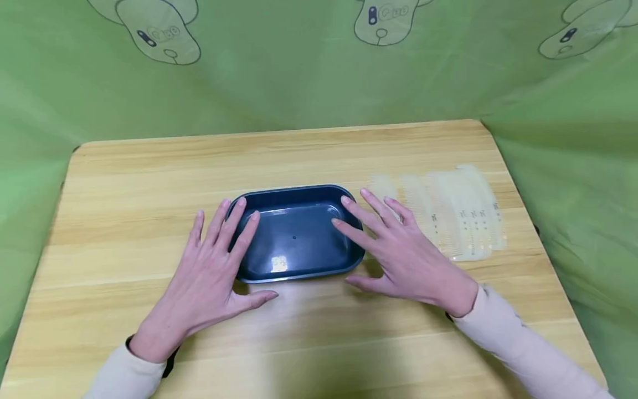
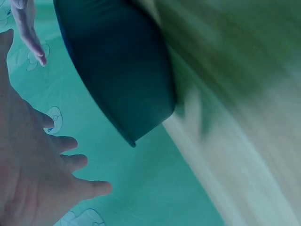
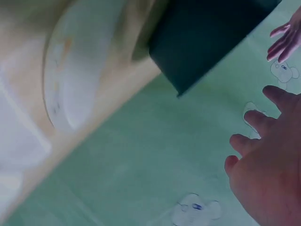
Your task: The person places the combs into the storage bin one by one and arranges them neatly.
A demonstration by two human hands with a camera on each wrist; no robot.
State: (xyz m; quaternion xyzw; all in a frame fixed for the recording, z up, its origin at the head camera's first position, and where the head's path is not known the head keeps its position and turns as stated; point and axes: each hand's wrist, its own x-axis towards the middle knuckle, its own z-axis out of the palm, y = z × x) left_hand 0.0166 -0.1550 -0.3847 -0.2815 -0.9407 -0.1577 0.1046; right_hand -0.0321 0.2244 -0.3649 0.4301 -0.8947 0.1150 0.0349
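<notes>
Head view: tray point(image 1: 294, 238) upright near the middle of the table point(image 1: 149, 177), combs point(image 1: 461, 216) overlapping just beside its right end. Left hand point(image 1: 211, 271) spread over the tray's left end, right hand point(image 1: 406, 257) spread over its right; neither grips, contact with it unclear. Judged progress: tray set in place, combs laid out but none inside; what remains can't be read. Room left of the tray and on the near side; combs take up the right, near the table's edge. Green curtain point(image 1: 279, 83) behind the far edge.
</notes>
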